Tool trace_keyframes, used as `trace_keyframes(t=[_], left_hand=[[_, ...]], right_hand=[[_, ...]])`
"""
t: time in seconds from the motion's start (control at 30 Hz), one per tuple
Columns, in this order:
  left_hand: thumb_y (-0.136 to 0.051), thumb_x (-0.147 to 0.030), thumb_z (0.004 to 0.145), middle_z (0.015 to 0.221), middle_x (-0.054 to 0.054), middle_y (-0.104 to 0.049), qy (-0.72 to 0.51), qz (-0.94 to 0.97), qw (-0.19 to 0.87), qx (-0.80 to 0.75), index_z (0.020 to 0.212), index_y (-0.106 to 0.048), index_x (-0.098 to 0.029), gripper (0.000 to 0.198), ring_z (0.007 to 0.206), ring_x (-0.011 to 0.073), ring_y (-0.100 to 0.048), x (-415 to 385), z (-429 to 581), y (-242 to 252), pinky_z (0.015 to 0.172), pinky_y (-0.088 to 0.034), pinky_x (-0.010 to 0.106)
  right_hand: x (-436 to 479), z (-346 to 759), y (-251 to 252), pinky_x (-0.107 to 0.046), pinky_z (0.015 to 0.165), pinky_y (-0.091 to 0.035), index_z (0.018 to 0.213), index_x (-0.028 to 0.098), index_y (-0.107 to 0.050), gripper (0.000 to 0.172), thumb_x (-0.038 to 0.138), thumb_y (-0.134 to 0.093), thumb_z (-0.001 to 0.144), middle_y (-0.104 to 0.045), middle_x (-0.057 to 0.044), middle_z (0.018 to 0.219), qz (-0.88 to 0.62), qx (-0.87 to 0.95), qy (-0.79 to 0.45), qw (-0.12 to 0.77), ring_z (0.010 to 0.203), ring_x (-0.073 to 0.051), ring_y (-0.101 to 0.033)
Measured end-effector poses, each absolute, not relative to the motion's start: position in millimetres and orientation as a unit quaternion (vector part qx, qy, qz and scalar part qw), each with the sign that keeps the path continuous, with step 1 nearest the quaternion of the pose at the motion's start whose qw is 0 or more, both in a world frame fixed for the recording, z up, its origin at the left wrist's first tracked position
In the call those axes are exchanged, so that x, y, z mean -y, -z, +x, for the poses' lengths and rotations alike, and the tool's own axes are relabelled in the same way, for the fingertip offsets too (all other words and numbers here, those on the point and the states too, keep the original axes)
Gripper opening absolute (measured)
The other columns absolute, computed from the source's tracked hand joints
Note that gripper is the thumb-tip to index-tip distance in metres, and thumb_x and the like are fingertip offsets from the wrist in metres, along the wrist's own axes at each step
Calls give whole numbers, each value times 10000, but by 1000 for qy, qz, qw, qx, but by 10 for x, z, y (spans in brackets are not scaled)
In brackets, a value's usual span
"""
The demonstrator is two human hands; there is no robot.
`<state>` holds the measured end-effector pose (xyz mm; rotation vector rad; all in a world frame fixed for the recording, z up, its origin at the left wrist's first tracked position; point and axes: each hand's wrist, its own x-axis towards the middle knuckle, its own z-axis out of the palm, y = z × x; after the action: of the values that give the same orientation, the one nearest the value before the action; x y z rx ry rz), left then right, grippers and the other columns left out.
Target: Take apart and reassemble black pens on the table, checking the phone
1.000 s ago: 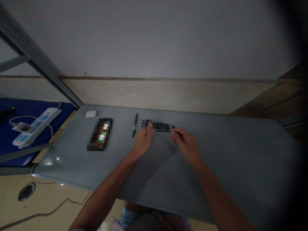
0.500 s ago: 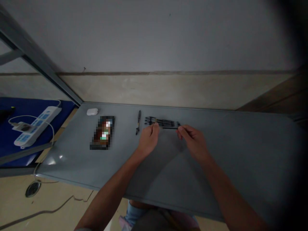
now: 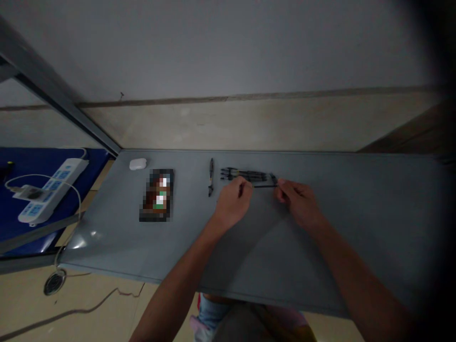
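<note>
Black slender pen (image 3: 265, 186) pinched narrowly by right hand (image 3: 298, 202); left hand (image 3: 233, 202) near its other end, grip I can't tell. Slack pinch risks dropping it on the row of black pens (image 3: 245, 175).

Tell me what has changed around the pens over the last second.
The left hand and right hand shifted rightward along the row of black pens, the right hand pinching a thin black pen that moved with it. Nothing was let go. The lone black pen and white earbud case stayed put.
</note>
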<state>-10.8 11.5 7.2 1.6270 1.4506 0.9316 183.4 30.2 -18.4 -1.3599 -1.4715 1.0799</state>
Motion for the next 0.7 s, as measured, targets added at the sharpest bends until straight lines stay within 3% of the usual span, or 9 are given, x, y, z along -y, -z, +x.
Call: trace_keyframes(t=[0.23,0.47,0.57,0.7], left_hand=[[-208,-421,1011,529,4,-459,-375,623,391,-564,548,-403,-206,547,548,135,-464,-133,-138,-101,582,-344,279],[-418,-366,956,631,-10,-511,-384,617,393,-563,694,-495,-191,323,598,121,-472,-161,-182,-93,577,-339,254],[-469,-270,916,708,-8,-572,-393,610,410,-553,768,-539,-185,185,656,116,-517,-163,-191,-95,608,-368,238],[-389,-253,950,636,-13,-530,-372,617,398,-568,676,-508,-190,305,607,118,-487,-184,-229,-70,583,-341,246]], right_hand=[[-315,1819,206,-315,567,-371,710,233,-628,349,553,-592,845,-522,-3,609,-505,596,-461,420,568,-160,-469],[-295,1839,239,-310,531,-324,536,212,-578,517,569,-497,902,-466,0,507,-516,572,-476,425,493,-138,-414],[-289,1815,187,-308,532,-337,605,219,-614,446,575,-549,865,-479,0,526,-536,577,-453,418,510,-148,-431],[-285,1791,117,-302,586,-382,595,228,-570,411,544,-568,858,-486,6,561,-525,616,-418,413,561,-153,-463]])
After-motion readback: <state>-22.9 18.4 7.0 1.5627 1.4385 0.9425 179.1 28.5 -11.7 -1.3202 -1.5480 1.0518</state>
